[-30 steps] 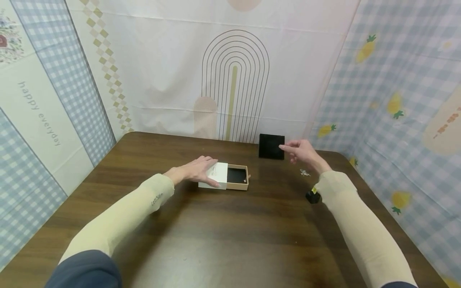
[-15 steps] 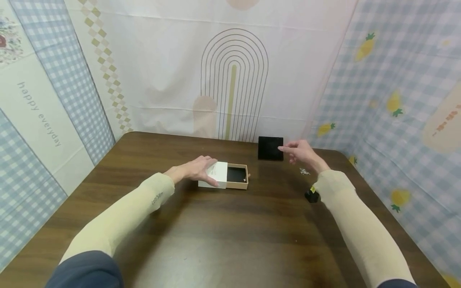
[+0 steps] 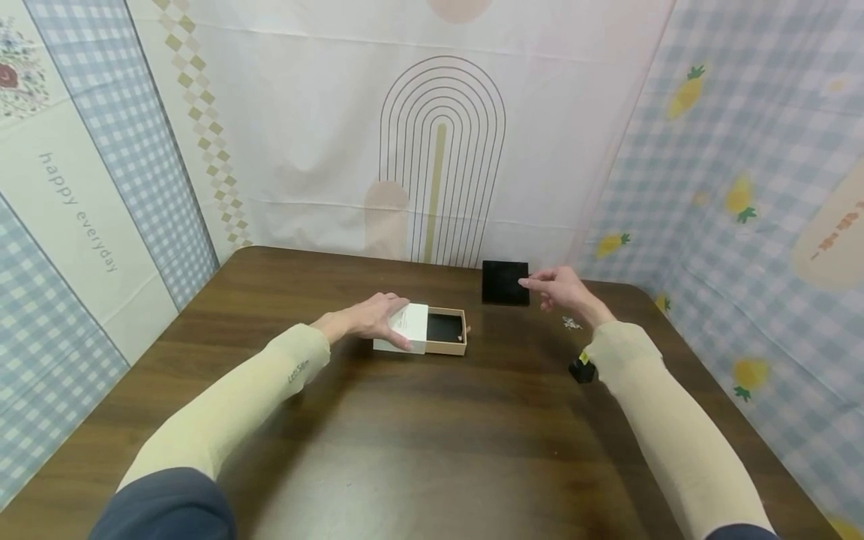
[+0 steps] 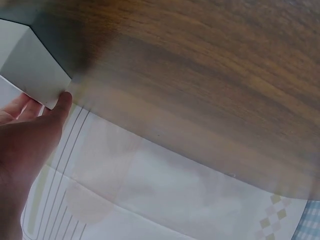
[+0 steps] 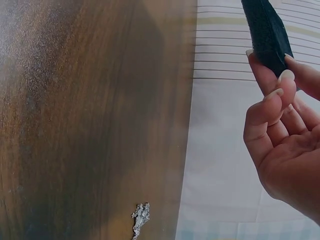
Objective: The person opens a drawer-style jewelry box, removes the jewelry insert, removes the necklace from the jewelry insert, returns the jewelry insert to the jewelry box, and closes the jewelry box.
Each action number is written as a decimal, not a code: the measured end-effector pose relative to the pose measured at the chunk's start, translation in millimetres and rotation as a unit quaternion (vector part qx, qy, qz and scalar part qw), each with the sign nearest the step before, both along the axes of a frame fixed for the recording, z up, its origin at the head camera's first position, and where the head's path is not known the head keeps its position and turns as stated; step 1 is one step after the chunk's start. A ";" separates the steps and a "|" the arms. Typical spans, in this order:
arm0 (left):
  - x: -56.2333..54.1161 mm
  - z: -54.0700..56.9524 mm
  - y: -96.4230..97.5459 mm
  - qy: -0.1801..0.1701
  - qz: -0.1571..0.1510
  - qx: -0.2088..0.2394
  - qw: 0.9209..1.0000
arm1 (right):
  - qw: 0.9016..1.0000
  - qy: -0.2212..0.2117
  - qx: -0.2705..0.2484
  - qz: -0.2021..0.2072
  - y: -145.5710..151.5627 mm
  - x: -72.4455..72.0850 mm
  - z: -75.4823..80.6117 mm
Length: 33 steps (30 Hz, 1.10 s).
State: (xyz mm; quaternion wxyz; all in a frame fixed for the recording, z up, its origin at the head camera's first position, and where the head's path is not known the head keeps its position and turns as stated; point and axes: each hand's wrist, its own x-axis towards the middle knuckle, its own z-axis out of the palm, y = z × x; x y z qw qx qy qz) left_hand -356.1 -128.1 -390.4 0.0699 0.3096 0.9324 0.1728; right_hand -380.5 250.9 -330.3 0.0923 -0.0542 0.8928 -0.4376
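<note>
My left hand (image 3: 371, 316) grips the white sleeve of a small drawer box (image 3: 413, 324), thumb on the near side and fingers over the far side. In the left wrist view the fingertips and thumb lie at the end of the white box (image 4: 37, 65). Its tan drawer (image 3: 445, 348) is pulled partway out to the right, with a black lining and a small ribbon tab. My right hand (image 3: 560, 289) pinches a thin black square pad (image 3: 505, 283) by its right edge, between thumb and index finger. In the right wrist view the pad (image 5: 270, 37) appears edge-on, slightly bent.
A small heap of silvery chain (image 3: 571, 323) lies on the brown wooden table (image 3: 432, 435), below the right hand. A black object with a yellow mark (image 3: 582, 367) shows at the right cuff. A patterned cloth (image 3: 304, 135) hangs behind the table's far edge.
The black pad and the right hand have come slightly down and to the left, and the pad is tilted a little differently. The left hand and box have stayed in place.
</note>
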 end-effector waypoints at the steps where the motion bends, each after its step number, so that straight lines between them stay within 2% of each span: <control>1: -0.2 -0.1 0.0 -0.001 0.001 -0.001 1.000 | 1.000 -0.003 0.002 0.001 -0.3 -0.3 -0.2; 20: -4.5 -1.4 1.0 0.002 0.000 -0.015 1.000 | 0.999 -0.003 0.028 0.017 -11.5 -1.2 -8.7; 27: -6.7 -1.8 2.0 0.007 -0.003 -0.016 1.000 | 0.999 -0.018 0.046 0.023 -16.9 -1.4 -10.3; 33: -7.7 0.1 3.2 0.008 -0.002 -0.013 1.000 | 0.999 -0.031 0.035 0.021 -19.9 -2.4 -12.6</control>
